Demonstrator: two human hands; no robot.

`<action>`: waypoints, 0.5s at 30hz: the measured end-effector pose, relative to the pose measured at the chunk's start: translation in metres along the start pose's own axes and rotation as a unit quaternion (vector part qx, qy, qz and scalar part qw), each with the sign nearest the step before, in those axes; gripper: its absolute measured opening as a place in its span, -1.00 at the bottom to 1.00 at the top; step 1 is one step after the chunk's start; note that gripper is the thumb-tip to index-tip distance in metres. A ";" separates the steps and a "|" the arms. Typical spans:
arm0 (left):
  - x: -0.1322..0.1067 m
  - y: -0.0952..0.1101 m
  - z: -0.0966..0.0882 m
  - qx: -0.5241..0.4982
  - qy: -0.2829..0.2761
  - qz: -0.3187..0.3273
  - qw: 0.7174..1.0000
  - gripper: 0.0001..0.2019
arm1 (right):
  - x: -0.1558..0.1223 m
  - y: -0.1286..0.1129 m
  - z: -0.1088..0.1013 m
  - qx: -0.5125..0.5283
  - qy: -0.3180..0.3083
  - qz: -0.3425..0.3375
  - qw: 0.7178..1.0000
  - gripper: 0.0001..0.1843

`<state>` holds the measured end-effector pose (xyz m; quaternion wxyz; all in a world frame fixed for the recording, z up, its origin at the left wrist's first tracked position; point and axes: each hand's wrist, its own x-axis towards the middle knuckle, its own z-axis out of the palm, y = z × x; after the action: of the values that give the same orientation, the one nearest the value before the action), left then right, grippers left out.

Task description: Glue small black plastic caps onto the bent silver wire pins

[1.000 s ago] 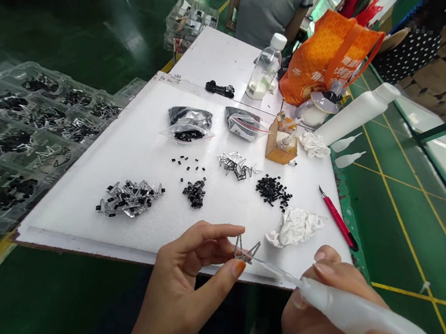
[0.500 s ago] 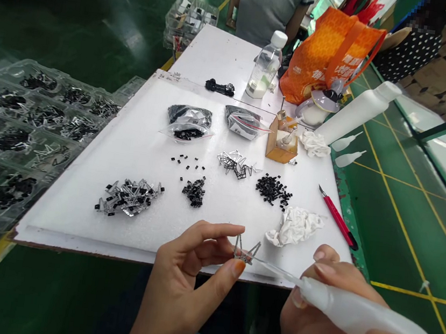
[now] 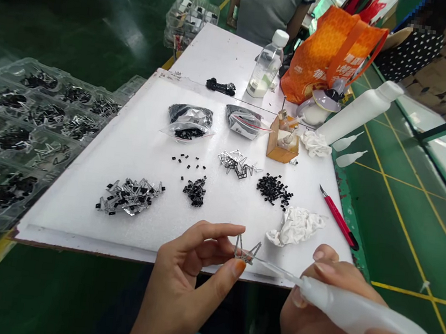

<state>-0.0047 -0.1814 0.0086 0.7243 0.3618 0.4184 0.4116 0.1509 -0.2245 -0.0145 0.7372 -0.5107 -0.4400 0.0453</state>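
Between thumb and forefinger, my left hand (image 3: pixel 189 276) pinches a small bent metal wire piece (image 3: pixel 246 252) above the front edge of a white foam board (image 3: pixel 207 230). My right hand (image 3: pixel 322 314) grips a white squeeze dispenser (image 3: pixel 355 310), whose thin needle tip reaches that piece. On the board lie a mixed pile of metal and black parts (image 3: pixel 130 196), black bits (image 3: pixel 194 190), bent wire pieces (image 3: pixel 237 164), and a heap of black pieces (image 3: pixel 274 189). Crumpled white cloth (image 3: pixel 295 226) lies close to my right hand.
Clear plastic trays of parts (image 3: pixel 20 131) stand left of the board. Behind it are parts bags (image 3: pixel 190 122), a small cardboard box (image 3: pixel 283 146), a plastic bottle (image 3: pixel 266 64) and an orange bag (image 3: pixel 334 56). A red craft knife (image 3: pixel 338 219) lies at the right edge.
Both hands keep the same pose on the wire piece and dispenser. Only the view has drifted slightly.
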 end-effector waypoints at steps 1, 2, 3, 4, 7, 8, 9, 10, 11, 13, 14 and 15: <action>0.000 0.000 0.000 0.000 -0.001 0.000 1.000 -0.78 | 0.000 0.000 -0.001 0.000 0.001 0.007 1.000 -0.39; 0.000 0.000 -0.001 -0.001 -0.001 0.000 1.000 -0.78 | 0.000 -0.001 -0.002 0.001 0.005 0.010 1.000 -0.39; 0.000 0.000 -0.001 -0.003 -0.001 -0.001 1.000 -0.78 | 0.000 0.000 -0.003 0.003 0.010 0.012 1.000 -0.38; 0.000 0.000 -0.001 -0.003 -0.001 -0.002 1.000 -0.79 | 0.000 0.000 -0.004 0.006 0.017 0.012 1.000 -0.38; 0.000 0.000 -0.002 -0.003 0.002 -0.003 1.000 -0.78 | 0.002 0.000 -0.004 0.015 0.002 0.011 1.000 -0.41; 0.000 0.000 -0.002 -0.003 0.002 -0.004 1.000 -0.79 | 0.003 0.000 -0.003 0.017 -0.011 0.007 1.000 -0.41; 0.000 0.000 -0.002 -0.003 0.003 -0.004 1.000 -0.79 | 0.004 0.000 -0.002 0.018 -0.020 0.005 1.000 -0.41; 0.000 -0.001 -0.002 -0.004 0.003 -0.004 1.000 -0.80 | 0.004 -0.001 -0.001 0.016 -0.027 0.004 0.999 -0.40; 0.000 -0.001 -0.002 -0.005 0.004 -0.005 1.000 -0.80 | 0.005 -0.001 0.000 0.013 -0.030 0.006 0.999 -0.39; 0.000 -0.001 -0.002 -0.006 0.004 -0.004 1.000 -0.80 | 0.005 -0.002 0.001 0.004 -0.024 0.012 1.000 -0.39; 0.000 -0.001 -0.003 -0.006 0.006 -0.004 1.000 -0.80 | 0.005 -0.003 0.002 0.001 -0.022 0.013 1.000 -0.39; 0.000 -0.001 -0.003 -0.006 0.008 -0.003 1.000 -0.80 | 0.005 -0.003 0.002 -0.002 -0.020 0.014 1.000 -0.39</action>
<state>-0.0067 -0.1811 0.0066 0.7242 0.3535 0.4226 0.4148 0.1513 -0.2224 -0.0091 0.7264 -0.5173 -0.4477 0.0653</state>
